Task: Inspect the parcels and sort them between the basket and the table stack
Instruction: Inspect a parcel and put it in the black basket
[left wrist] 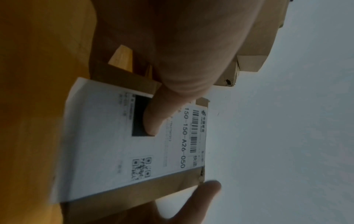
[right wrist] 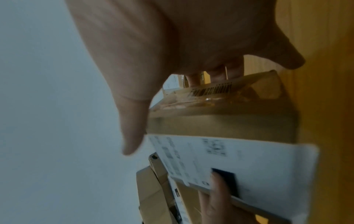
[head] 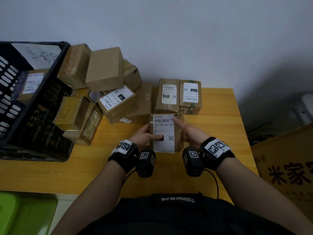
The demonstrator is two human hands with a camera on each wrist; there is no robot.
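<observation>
A yellow wooden table (head: 220,126) stands against a pale grey wall (head: 186,39), and every place here is given from the held parcel (head: 178,133) at the table's middle. Far to its left, a black slotted plastic basket (head: 33,116) sits on the table edge with one labelled parcel (head: 32,83) inside and a handwritten paper sheet (head: 39,55) on its far wall. Between basket and held parcel rises a loose pile of brown cardboard parcels (head: 103,85), some tilted, one showing a label marked 150 (head: 116,99). Below and left of the held parcel, off the table, lies a green plastic thing (head: 25,214). The left hand (head: 144,134) grasps the parcel's left side, its thumb (left wrist: 153,118) lying across the white shipping label (head: 163,133) on a black square, other fingers hidden behind the box. The label reads 150-150-A26-050. The right hand (head: 189,133) clasps the right side, fingers curled behind the taped face, index finger (head: 179,122) stretched to the label's upper right corner. Just behind the held parcel stand two upright parcels side by side (head: 179,97), labels facing forward. Far right, off the table, is a large printed carton (head: 288,170).
</observation>
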